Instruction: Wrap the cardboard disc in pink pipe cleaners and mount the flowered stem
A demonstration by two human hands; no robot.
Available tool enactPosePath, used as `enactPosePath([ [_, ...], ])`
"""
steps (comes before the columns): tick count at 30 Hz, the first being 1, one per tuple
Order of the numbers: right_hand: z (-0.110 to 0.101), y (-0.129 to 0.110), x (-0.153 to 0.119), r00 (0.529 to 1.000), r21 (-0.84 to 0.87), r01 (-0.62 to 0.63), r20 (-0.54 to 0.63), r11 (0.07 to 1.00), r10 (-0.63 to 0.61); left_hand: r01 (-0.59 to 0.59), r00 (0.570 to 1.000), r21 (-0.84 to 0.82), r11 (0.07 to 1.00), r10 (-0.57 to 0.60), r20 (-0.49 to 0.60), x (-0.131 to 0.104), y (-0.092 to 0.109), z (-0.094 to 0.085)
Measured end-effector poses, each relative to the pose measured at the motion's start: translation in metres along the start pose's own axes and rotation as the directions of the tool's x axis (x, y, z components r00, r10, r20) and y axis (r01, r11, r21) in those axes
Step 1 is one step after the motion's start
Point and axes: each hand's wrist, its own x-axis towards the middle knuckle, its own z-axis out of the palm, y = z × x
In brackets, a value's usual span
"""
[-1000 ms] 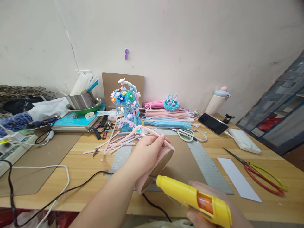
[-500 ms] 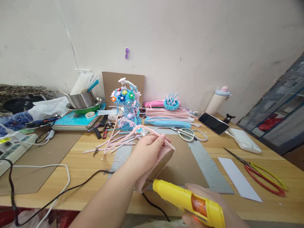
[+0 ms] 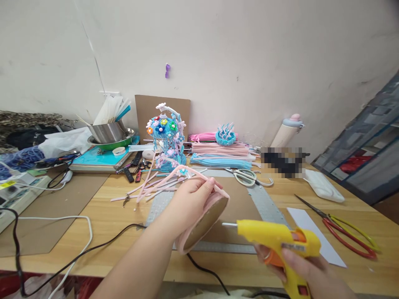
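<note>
Right hand (image 3: 311, 272) wraps around a yellow glue gun (image 3: 268, 232), its nozzle pointing left and apart from a pink-edged disc (image 3: 204, 224). Left hand (image 3: 198, 193) clamps that disc, tilted above the surface (image 3: 109, 211), along with a bent pink strip (image 3: 191, 170). Beyond lie loose pastel strips (image 3: 162, 185); behind them stands a flower-covered blue ornament (image 3: 162, 131).

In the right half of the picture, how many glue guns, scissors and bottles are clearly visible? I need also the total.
Glue gun: 1 (in right hand)
Scissors: 2 (white-handled pair, red-and-yellow-handled pair)
Bottle: 1
Total: 4
</note>
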Motion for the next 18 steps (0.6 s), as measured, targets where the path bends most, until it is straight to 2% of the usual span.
enactPosePath([
  [2,-0.007,0.005,0.013,0.998,0.17,0.023,0.046,0.985,-0.031,-0.019,1.0,0.01,1.0,0.02,-0.012,-0.003,0.001,-0.003],
  [4,-0.01,0.007,0.027,0.999,0.3,0.024,0.024,0.954,-0.032,-0.031,0.999,0.022,0.999,0.032,-0.031,-0.006,0.001,-0.005],
  [6,-0.012,0.01,0.042,0.998,0.387,-0.051,-0.025,0.921,0.066,-0.028,0.999,0.02,0.999,0.029,-0.038,-0.007,0.0,-0.008],
  [8,-0.015,0.016,0.055,0.984,0.406,-0.142,-0.045,0.903,0.174,-0.002,1.0,0.01,1.0,0.002,-0.029,-0.007,-0.001,-0.01],
  [10,-0.02,0.023,0.068,0.979,0.298,-0.18,-0.033,0.937,0.199,0.02,1.0,0.001,1.0,-0.019,-0.021,-0.007,-0.002,-0.012],
  [12,-0.026,0.03,0.08,0.987,0.064,-0.157,-0.017,0.986,0.158,0.024,1.0,-0.001,1.0,-0.024,-0.019,-0.007,-0.002,-0.013],
  [15,-0.036,0.032,0.092,0.991,-0.236,-0.131,-0.06,0.963,0.121,0.027,1.0,-0.012,1.0,-0.027,-0.014,-0.009,-0.003,-0.014],
  [18,-0.034,0.022,0.094,0.988,-0.344,-0.091,-0.15,0.935,0.041,0.03,0.999,-0.011,0.999,-0.03,-0.023,-0.01,-0.004,-0.015],
])
